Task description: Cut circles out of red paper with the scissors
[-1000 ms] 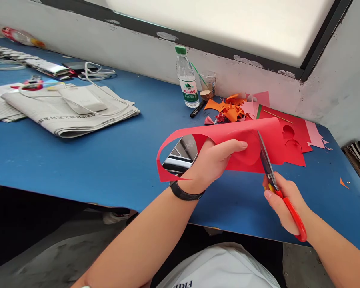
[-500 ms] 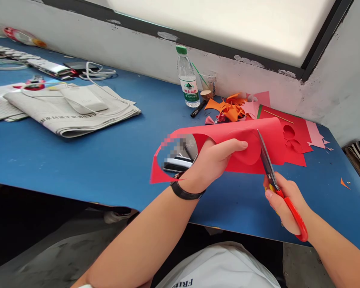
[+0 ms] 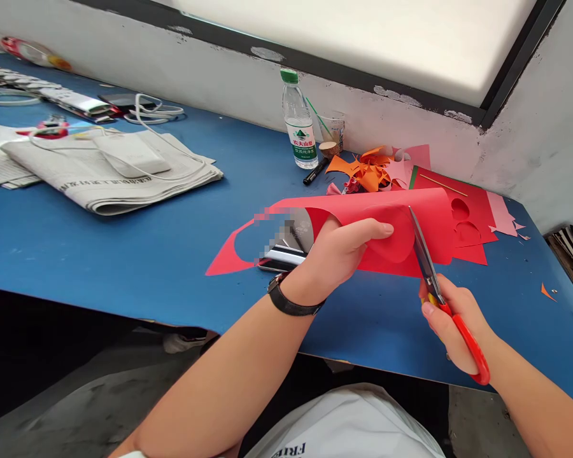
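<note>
Held in my left hand (image 3: 339,254) is a sheet of red paper (image 3: 432,219), its thumb pressed on a rounded, partly cut piece. The sheet curls over the hand, and a thin cut strip hangs off to the left around an opening. My right hand (image 3: 458,318) grips scissors (image 3: 424,257) with red handles, fingers wrapped through the loops. The blades point up and away, at the edge of the rounded piece. Behind the strip, a dark and silver object (image 3: 284,254) lies on the table, partly blurred out.
A water bottle (image 3: 300,137), a black marker (image 3: 316,172) and orange paper scraps (image 3: 370,172) stand or lie behind the sheet. Red paper with cut holes (image 3: 480,203) is at the right. Folded newspaper (image 3: 109,184) with a white charger (image 3: 128,154) lies left on the blue table (image 3: 124,254).
The loose paper strip at the left has swung outward to the left and slightly up. Both hands and the scissors stay almost in place.
</note>
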`<state>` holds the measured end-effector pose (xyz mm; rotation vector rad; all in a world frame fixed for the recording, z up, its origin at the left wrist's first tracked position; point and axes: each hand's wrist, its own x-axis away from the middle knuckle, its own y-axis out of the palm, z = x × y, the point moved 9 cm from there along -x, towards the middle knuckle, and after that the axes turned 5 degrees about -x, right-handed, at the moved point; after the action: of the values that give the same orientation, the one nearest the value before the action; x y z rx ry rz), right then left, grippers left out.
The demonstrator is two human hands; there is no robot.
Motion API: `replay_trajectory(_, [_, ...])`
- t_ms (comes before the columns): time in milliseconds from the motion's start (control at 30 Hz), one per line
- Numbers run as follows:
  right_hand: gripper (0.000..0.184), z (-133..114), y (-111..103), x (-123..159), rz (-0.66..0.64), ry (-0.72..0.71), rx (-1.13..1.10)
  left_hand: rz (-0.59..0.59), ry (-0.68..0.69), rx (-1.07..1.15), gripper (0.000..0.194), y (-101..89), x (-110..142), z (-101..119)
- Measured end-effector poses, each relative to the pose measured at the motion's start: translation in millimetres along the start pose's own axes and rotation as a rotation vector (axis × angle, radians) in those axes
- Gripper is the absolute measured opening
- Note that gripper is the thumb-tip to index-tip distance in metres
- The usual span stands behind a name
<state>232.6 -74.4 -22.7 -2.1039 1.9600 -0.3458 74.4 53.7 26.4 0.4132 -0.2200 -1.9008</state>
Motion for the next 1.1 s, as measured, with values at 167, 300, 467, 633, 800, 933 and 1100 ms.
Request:
replay_trajectory(167, [0.010, 0.0, -0.5, 0.1, -0.001, 0.001, 0.022, 0.025, 0.000, 0.012, 0.021, -2.1, 0.0, -0.3])
replay_trajectory(300, [0.011, 1.8, -1.8, -0.2, 0.002, 0.018, -0.001, 0.005, -0.001, 0.023, 0.022, -0.1, -0.4, 0.0])
replay_trajectory(467, [0.011, 0.6, -1.6, -0.4, 0.001, 0.019, -0.012, 0.019, 0.000, 0.041, 0.020, -1.3, -0.4, 2.1])
replay_trajectory(633, [0.012, 1.1, -2.4, -0.3, 0.003, 0.029, -0.009, -0.023, -0.008, 0.027, 0.021, 0.3, -1.3, 0.7])
replay_trajectory(800, [0.010, 2.1, -2.4, -0.9, -0.008, 0.020, 0.006, -0.012, -0.009, 0.012, 0.022, -1.9, -2.3, 0.1])
replay_trajectory(933, [0.013, 3.7, -1.9, -0.8, -0.001, 0.023, 0.005, -0.027, -0.021, 0.019, 0.022, -1.4, -2.3, 1.6])
replay_trajectory(1100, [0.010, 1.1, -7.0, -1.5, 0.048, -0.047, 0.109, -0.073, -0.028, 0.101, 0.019, 0.6, -6.5, 1.5])
